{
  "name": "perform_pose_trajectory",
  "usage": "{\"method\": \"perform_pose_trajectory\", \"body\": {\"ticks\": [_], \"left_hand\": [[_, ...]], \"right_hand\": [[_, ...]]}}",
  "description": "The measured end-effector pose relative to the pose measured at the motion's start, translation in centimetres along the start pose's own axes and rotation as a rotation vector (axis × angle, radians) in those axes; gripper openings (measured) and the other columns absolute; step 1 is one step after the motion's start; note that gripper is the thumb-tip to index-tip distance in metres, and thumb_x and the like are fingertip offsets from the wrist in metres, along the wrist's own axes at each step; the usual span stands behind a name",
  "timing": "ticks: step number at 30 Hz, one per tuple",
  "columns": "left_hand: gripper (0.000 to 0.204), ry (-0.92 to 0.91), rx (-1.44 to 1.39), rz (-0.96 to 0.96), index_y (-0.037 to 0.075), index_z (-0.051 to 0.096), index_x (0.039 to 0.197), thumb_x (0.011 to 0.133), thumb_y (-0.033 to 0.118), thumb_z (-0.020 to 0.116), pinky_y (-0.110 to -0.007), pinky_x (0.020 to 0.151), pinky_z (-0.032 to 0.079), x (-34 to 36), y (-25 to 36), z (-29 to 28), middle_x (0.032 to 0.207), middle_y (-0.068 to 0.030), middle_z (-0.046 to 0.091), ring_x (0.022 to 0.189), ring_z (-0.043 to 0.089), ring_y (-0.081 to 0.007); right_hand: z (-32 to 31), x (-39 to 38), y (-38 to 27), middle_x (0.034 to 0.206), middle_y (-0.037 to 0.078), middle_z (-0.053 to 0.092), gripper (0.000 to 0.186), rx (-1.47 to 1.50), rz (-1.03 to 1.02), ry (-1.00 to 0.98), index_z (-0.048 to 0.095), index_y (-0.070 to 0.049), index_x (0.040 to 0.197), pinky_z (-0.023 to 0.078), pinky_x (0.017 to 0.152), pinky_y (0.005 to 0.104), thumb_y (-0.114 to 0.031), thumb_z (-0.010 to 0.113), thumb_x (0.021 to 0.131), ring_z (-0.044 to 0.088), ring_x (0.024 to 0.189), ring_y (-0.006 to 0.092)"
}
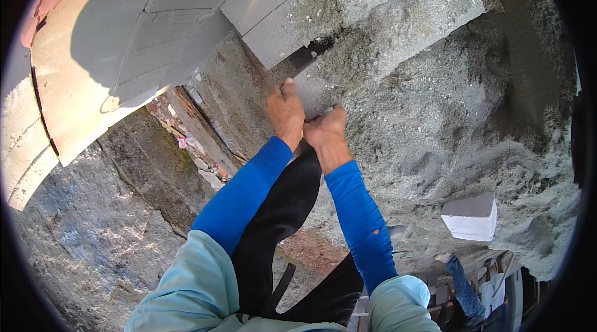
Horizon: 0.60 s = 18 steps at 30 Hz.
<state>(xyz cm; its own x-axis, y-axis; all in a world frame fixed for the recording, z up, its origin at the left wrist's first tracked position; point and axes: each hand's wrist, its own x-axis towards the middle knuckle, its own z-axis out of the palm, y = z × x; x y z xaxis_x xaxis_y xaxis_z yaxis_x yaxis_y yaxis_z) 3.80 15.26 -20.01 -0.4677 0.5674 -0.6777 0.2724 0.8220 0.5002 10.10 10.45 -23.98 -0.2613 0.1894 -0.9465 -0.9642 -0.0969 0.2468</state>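
Observation:
Close together at the middle of the view, both of my hands are at the near end of a grey slab point(398, 52) strewn with sandy grit. My left hand point(286, 111) is curled at its left corner, with the thumb on top. Just right of it, my right hand point(328, 132) is closed on the near edge, thumb up; its fingers are mostly hidden underneath. A dark gap separates this slab from a second, smooth-edged grey block point(264, 27) beyond it.
A curving wall of pale blocks point(143, 33) rises at the left. Broken rubble and a weathered plank point(205, 127) lie below it. Rough grey sand point(435, 139) spreads to the right, with a white block point(471, 217) on it. Another person's blue-clad leg point(466, 291) shows at lower right.

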Motion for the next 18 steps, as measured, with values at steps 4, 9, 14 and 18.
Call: {"method": "perform_pose_trajectory", "body": {"ticks": [4,9,14,18], "left_hand": [[0.053,-0.200,0.007,-0.171,-0.008,0.063,0.112,0.103,0.044,0.055,-0.046,0.068,0.061,-2.8,-3.8,-0.2,0.097,-0.0247,0.066,0.085,0.070,-0.0326],[0.048,-0.279,-0.156,-0.454,-0.002,0.063,0.109,0.098,0.044,0.064,-0.054,0.075,0.061,-0.2,-5.7,0.7,0.103,-0.0158,0.065,0.100,0.063,-0.0283],[0.037,-0.711,-0.724,-0.822,0.010,0.069,0.107,0.089,0.042,0.076,-0.042,0.079,0.057,3.7,-9.6,2.2,0.104,-0.0119,0.067,0.095,0.063,-0.0245],[0.041,-0.557,-0.967,-0.447,0.010,0.068,0.111,0.088,0.043,0.076,-0.042,0.094,0.055,4.9,-15.6,3.3,0.113,-0.0107,0.066,0.108,0.063,-0.0258]], "right_hand": [[-4.0,-5.9,-3.2,0.145,0.019,0.049,0.085,0.015,-0.003,0.201,0.037,0.000,0.151,0.050,0.095,0.0509,-0.068,0.026,0.100,0.053,0.123,0.0341],[-6.5,-7.8,-2.8,0.138,0.023,0.050,0.100,-0.383,-0.190,0.133,0.035,0.006,0.148,0.049,0.089,0.0470,-0.076,0.042,0.093,0.053,0.116,0.0332],[-2.4,-8.2,2.0,0.144,0.038,0.036,0.126,-1.183,-0.625,0.441,0.024,0.022,0.144,0.040,0.112,0.0460,-0.058,0.086,0.070,0.037,0.139,0.0433],[0.3,-5.2,3.4,0.139,0.036,0.038,0.130,-1.338,-0.989,0.894,0.024,0.020,0.142,0.044,0.109,0.0483,-0.056,0.090,0.060,0.041,0.135,0.0454]]}}
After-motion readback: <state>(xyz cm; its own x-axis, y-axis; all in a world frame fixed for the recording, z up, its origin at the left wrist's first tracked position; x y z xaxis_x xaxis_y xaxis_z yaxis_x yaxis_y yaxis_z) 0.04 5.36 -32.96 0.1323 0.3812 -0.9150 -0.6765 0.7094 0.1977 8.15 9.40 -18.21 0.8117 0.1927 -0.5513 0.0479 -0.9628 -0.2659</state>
